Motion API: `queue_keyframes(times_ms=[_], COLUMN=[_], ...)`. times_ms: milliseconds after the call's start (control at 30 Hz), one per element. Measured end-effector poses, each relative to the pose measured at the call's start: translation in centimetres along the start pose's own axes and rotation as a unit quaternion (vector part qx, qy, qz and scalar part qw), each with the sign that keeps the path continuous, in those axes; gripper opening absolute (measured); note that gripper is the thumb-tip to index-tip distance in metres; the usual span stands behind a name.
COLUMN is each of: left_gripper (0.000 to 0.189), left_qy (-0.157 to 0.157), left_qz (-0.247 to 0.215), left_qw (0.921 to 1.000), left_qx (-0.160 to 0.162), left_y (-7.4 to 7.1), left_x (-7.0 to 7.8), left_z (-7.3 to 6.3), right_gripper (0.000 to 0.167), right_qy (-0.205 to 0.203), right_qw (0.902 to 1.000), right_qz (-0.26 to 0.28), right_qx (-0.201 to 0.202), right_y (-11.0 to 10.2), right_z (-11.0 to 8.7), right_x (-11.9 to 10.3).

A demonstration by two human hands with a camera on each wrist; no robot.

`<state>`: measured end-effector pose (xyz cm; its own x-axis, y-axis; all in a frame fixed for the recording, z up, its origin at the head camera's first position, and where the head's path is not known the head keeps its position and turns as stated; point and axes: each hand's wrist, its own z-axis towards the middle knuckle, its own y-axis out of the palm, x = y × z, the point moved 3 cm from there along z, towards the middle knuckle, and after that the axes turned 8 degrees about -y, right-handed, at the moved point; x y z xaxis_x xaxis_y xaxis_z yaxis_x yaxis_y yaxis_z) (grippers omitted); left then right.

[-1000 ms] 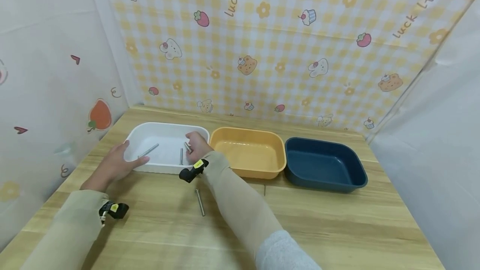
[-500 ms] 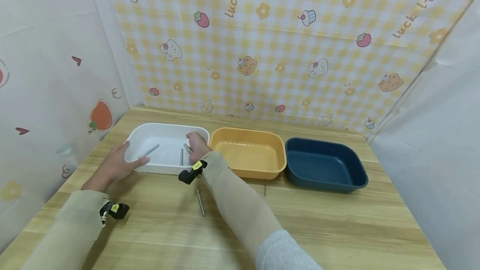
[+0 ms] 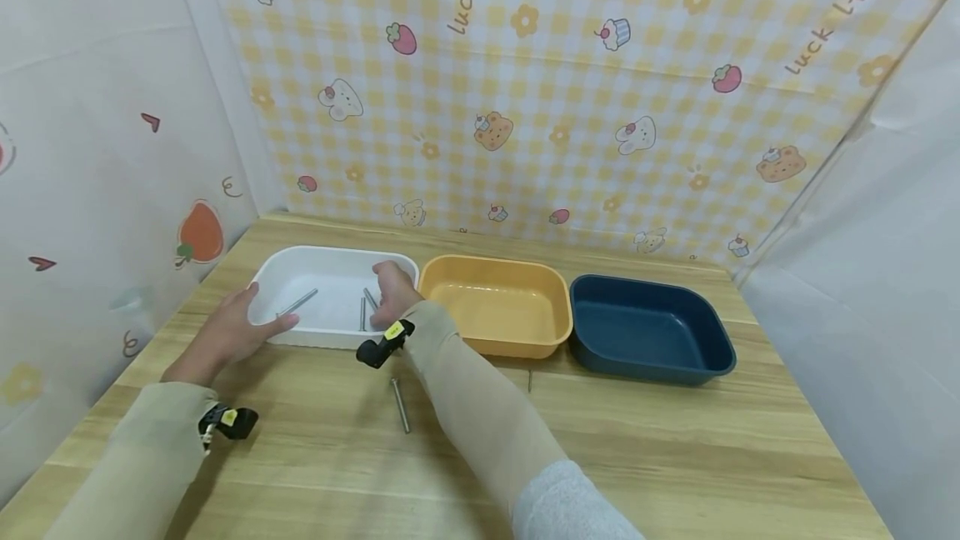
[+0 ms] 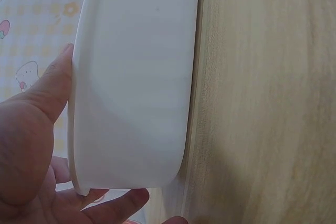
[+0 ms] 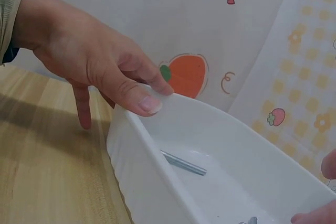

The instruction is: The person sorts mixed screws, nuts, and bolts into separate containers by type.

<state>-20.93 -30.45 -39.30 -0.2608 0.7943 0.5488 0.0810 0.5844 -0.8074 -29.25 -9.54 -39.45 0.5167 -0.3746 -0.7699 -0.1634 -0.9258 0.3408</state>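
Note:
A white plastic bin (image 3: 330, 269) stands at the left of the table with three metal bolts in it. My left hand (image 3: 234, 327) holds its left end, thumb over the front rim and fingers along the outside. One bolt (image 3: 298, 302) slants near that hand. Inside the right end is my right hand (image 3: 396, 294), its thumb and fingertip (image 5: 329, 165) apart in the right wrist view. Just beside its fingers lies a second bolt (image 3: 371, 299), partly hidden. A third bolt (image 3: 363, 314) lies a little to the left of it.
A yellow bin (image 3: 495, 350) touches the white one's right side, and a dark blue bin (image 3: 648, 369) follows it. On the table lie a longer bolt (image 3: 401, 405) below my right wrist and a thin small metal piece (image 3: 529, 381). A patterned cloth wall (image 3: 450, 173) rises behind.
The bolt at my right fingers has come down into the white bin and my fingers have let go of it. My left hand stays in place.

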Motion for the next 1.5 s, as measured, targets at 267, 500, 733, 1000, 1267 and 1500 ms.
queue_keyframes(times_ms=[267,500,733,1000,1267,1500], left_gripper=[0.112,0.112,0.114,0.113,0.112,0.112], left_qy=[0.013,0.014,0.003,0.003,0.010,0.008], left_qz=[0.004,0.017,0.018,0.019,0.016,0.010], left_qw=[0.9999,0.9997,0.9998,0.9998,0.9998,0.9999], left_qx=[-0.003,0.006,0.003,0.006,0.006,-0.001], left_y=[-0.4,-0.8,-0.7,-0.5,-0.3,-0.2], left_x=[-0.1,-0.2,-0.3,-0.3,-0.2,-0.1], left_z=[0.0,0.3,0.4,0.3,0.2,0.0], right_gripper=[0.054,0.056,0.055,0.048,0.043,0.039], right_qy=[-0.020,-0.027,-0.038,-0.053,-0.062,-0.065], right_qw=[0.9975,0.9884,0.9840,0.9774,0.9663,0.9487], right_qz=[0.012,0.028,0.011,-0.042,-0.107,-0.171], right_qx=[-0.066,-0.147,-0.174,-0.200,-0.226,-0.258], right_y=[-0.1,-0.3,-1.0,-2.4,-3.9,-5.3], right_z=[-0.7,-1.7,-2.9,-4.6,-6.1,-7.0], right_x=[-0.7,-1.8,-2.2,-2.5,-1.9,-1.0])
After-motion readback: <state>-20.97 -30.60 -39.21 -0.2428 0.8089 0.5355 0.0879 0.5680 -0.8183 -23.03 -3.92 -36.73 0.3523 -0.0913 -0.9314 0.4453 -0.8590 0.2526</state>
